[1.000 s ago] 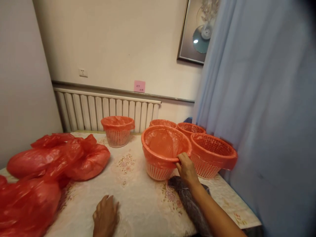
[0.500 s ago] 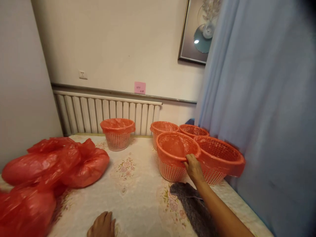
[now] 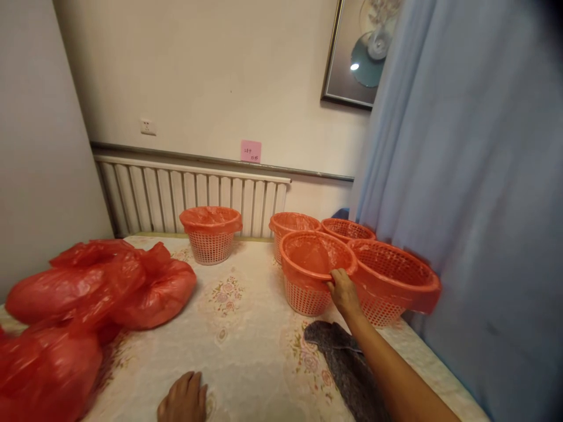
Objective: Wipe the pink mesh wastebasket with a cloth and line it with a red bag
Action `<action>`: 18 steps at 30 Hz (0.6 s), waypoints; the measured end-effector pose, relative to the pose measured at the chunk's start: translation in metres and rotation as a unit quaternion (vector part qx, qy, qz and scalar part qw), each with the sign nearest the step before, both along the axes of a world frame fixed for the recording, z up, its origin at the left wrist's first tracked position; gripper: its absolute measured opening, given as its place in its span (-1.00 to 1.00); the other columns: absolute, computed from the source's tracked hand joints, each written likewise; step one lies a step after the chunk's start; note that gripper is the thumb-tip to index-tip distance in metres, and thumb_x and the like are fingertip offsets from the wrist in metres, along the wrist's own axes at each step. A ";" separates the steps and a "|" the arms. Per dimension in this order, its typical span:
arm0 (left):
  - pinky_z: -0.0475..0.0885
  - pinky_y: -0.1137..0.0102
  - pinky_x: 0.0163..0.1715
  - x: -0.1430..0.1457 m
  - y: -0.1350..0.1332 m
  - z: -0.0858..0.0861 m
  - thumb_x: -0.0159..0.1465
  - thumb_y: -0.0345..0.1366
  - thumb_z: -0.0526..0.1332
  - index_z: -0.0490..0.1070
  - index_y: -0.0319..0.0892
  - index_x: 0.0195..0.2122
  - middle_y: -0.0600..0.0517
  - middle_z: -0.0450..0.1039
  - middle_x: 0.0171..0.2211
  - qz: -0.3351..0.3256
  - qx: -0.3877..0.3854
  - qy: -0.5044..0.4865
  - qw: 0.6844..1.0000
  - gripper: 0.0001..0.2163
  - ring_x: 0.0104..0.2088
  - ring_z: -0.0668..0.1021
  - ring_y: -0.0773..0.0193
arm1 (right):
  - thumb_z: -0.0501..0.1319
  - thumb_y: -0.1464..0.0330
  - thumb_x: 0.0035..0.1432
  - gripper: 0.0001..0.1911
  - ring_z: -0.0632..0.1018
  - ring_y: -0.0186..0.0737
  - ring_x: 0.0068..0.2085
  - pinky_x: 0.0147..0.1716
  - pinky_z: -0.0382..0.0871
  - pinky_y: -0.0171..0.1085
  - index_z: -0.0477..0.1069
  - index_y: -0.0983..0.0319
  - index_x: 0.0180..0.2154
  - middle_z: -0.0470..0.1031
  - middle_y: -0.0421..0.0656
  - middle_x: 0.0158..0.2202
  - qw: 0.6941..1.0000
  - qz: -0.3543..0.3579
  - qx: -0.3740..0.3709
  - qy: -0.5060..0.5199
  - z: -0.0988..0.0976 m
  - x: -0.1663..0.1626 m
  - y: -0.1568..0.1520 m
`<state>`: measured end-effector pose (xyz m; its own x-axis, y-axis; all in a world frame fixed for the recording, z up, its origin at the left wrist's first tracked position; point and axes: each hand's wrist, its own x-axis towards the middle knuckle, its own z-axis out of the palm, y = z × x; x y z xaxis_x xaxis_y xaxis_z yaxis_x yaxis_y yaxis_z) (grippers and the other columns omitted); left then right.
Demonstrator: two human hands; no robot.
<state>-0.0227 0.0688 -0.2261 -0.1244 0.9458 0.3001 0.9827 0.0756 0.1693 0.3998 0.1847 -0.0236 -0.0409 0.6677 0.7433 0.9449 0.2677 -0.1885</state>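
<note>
My right hand (image 3: 345, 293) grips the near right rim of a plastic basket (image 3: 308, 298), its fingers closed over the edge. That basket has lattice sides and a red plastic bag lining it, folded over the rim. It stands upright, with a larger lined basket (image 3: 380, 308) close on its right and two more, a basket (image 3: 292, 221) and another basket (image 3: 347, 228), behind. My left hand (image 3: 182, 400) lies on the flowered tablecloth (image 3: 246, 357) at the bottom of the view, holding nothing. Its fingers are stretched out and slightly bent.
Full red plastic bags (image 3: 101, 287) lie heaped on the left. One more lined basket (image 3: 211, 237) stands at the back, before the radiator (image 3: 193, 190). A dark grey cloth (image 3: 347, 363) lies below my right forearm. A blue curtain (image 3: 484, 205) hangs along the right side.
The view has tilted slightly, so everything sits a little higher. My right hand keeps its grip on the basket rim, and my left hand stays on the tablecloth.
</note>
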 end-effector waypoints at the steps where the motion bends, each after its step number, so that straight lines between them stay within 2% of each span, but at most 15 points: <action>1: 0.19 0.15 0.08 0.000 0.000 -0.001 0.31 -0.28 -0.05 0.42 -0.22 0.05 -0.15 0.42 0.10 0.000 0.003 -0.002 1.000 -0.62 0.12 0.38 0.03 | 0.07 0.53 0.13 -0.87 0.39 -0.19 -0.31 -0.34 0.24 -0.27 0.26 0.19 -0.35 0.32 -0.13 -0.32 1.000 0.002 -0.001 -0.001 0.000 -0.001 0.000; 7: 0.22 0.15 0.06 0.000 0.000 -0.004 0.31 -0.28 -0.03 0.41 -0.21 0.03 -0.15 0.42 0.07 -0.002 0.031 0.003 1.000 -0.65 0.10 0.39 0.03 | 0.05 0.53 0.13 -0.88 0.38 -0.18 -0.30 -0.33 0.24 -0.26 0.24 0.19 -0.36 0.31 -0.13 -0.32 1.000 0.006 -0.002 -0.008 0.000 -0.003 0.003; 18: 0.23 0.16 0.00 0.005 -0.009 0.004 0.34 -0.33 -0.01 0.43 -0.24 0.00 -0.15 0.43 0.01 -0.011 0.069 0.041 0.997 -0.69 0.03 0.39 0.02 | 0.03 0.44 0.15 -0.93 0.38 -0.14 -0.30 -0.33 0.26 -0.23 0.26 0.19 -0.34 0.32 -0.09 -0.32 1.000 0.006 0.010 -0.014 -0.009 -0.001 0.002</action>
